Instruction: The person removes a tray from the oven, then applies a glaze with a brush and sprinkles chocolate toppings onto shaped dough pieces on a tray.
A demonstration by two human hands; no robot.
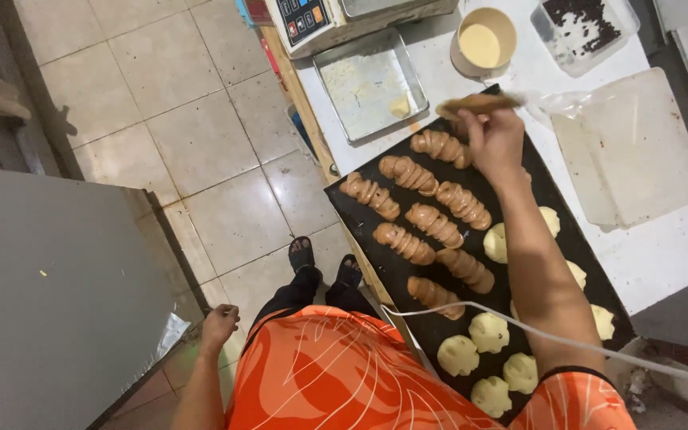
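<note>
A flat brown wooden brush [478,103] is grasped by the right hand [494,137] at twelve o'clock of the black baking tray [360,209] on the bench; light strokes are advised over the twisted brown rolls [436,225]; the left hand [219,324] hangs loosely curled, holding nothing.

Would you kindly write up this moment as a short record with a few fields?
Right hand: right hand holds a pastry brush over the far end of the tray
Left hand: left hand hangs loosely curled and empty at the person's side, beside a grey cabinet
Tray: black baking tray on a white table
On tray: twisted brown rolls in rows, pale round buns at the near end
Nearby: bowl of yellow liquid, empty metal pan
</note>
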